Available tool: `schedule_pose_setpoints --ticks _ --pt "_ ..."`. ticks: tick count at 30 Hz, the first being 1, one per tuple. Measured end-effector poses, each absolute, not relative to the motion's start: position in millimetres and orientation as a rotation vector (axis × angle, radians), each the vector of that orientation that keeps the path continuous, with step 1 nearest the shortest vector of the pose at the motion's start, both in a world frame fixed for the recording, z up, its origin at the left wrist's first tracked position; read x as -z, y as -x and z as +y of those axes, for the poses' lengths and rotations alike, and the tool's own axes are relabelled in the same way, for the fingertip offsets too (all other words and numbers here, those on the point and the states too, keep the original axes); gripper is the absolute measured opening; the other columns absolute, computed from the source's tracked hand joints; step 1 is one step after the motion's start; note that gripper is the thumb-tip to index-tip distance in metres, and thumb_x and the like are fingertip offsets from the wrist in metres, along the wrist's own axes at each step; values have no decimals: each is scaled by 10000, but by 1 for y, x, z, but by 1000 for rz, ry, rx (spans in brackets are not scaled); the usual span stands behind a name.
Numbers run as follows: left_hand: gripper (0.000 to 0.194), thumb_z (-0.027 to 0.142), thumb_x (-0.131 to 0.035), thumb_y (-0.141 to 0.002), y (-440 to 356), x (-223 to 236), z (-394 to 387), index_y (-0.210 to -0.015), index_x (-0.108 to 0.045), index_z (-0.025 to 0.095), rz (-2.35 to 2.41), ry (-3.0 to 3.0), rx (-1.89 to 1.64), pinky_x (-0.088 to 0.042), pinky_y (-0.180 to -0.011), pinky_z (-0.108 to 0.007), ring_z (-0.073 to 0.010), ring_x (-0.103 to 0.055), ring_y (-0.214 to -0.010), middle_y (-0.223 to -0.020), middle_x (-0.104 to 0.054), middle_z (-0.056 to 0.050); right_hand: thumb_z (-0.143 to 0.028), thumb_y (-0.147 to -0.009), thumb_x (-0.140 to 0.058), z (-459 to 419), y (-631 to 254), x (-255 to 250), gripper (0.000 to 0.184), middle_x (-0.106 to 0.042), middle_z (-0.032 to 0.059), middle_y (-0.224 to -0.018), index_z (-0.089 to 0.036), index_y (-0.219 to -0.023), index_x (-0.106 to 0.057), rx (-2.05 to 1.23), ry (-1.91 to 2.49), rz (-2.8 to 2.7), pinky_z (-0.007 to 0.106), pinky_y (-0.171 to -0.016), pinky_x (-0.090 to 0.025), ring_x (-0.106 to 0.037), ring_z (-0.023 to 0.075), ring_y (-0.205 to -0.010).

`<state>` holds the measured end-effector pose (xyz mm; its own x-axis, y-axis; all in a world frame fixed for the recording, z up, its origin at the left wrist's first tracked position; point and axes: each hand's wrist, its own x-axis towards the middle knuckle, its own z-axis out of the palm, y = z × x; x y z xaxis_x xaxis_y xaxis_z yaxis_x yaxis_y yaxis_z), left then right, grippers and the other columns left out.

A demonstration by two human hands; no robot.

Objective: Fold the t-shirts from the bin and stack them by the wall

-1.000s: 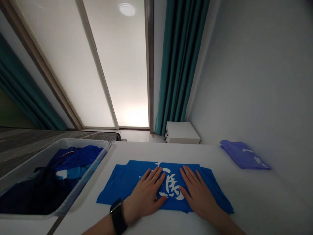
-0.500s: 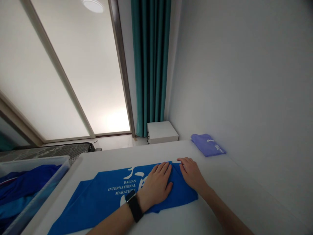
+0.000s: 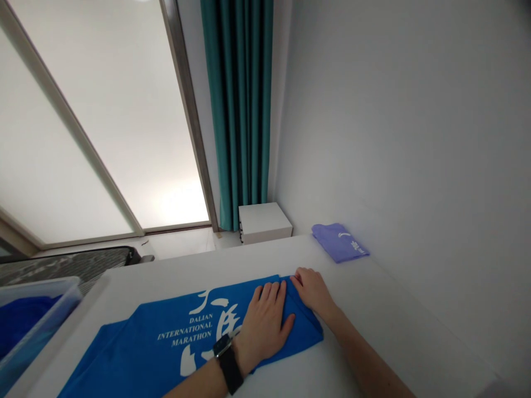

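A blue T-shirt [image 3: 136, 348] lies partly folded on the white table [image 3: 174, 282]; white characters and the words "DALIAN INTERNATIONAL MARATHON" show on it. My left hand [image 3: 267, 320], with a black watch on its wrist, rests flat on the shirt, fingers together and thumb out. Just to its right, my right hand [image 3: 314, 292] pinches the far right corner of the shirt between thumb and fingers. Part of the white print is hidden under my left hand and wrist.
A folded purple garment [image 3: 342, 243] lies at the table's far right, by the wall. At the left edge stands a translucent plastic bin [image 3: 68, 296] with blue clothes inside. Beyond the table are a small white cabinet [image 3: 265, 221] and a teal curtain [image 3: 240, 110].
My view has swung right. My right hand has gone from lying flat on the print to pinching the shirt's far right corner. My left hand has shifted rightward across the shirt, staying flat.
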<state>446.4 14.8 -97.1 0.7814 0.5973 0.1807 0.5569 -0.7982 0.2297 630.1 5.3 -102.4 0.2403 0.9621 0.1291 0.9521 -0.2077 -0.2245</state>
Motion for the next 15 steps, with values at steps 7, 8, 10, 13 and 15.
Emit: schedule_pose_setpoints --ticks 7,8,10,13,15 --pt "594 470 -381 -968 -445 103 17 -1475 -373 160 888 -2821 -353 -284 -1115 -512 -323 -406 -1333 -1466 -461 -138 -318 -974 -461 7 -629 110 264 -687 58 -859 -196 -775 -584 32 2279 -1750 338 -793 -328 -588 216 -876" --pt "594 468 -386 -967 -445 103 18 -1477 -369 164 884 -2823 -363 -283 -1118 -509 -320 -396 -1345 -1477 -449 -134 -324 -974 -457 6 -628 111 270 -687 61 -857 -196 -771 -581 37 2279 -1749 343 -796 -328 -587 220 -879" --pt "604 461 -402 -962 -445 103 19 -1486 -352 165 860 -2831 -376 -275 -1129 -505 -314 -353 -1383 -1517 -400 -127 -332 -973 -453 5 -628 111 280 -683 66 -847 -197 -759 -574 38 2275 -1745 351 -803 -330 -587 230 -886" --pt "593 437 -382 -979 -444 102 22 -1510 -306 183 731 -2857 -386 -230 -1165 -480 -277 -268 -1439 -1569 -321 -93 -319 -966 -447 3 -631 109 235 -680 57 -853 -200 -813 -580 10 2250 -1753 340 -805 -341 -596 222 -888" --pt "550 418 -328 -1005 -444 101 23 -1513 -305 207 624 -2865 -393 -194 -1185 -464 -246 -261 -1447 -1563 -340 -68 -293 -961 -437 -1 -635 106 179 -681 41 -864 -203 -913 -585 -22 2226 -1765 316 -793 -354 -609 199 -867"
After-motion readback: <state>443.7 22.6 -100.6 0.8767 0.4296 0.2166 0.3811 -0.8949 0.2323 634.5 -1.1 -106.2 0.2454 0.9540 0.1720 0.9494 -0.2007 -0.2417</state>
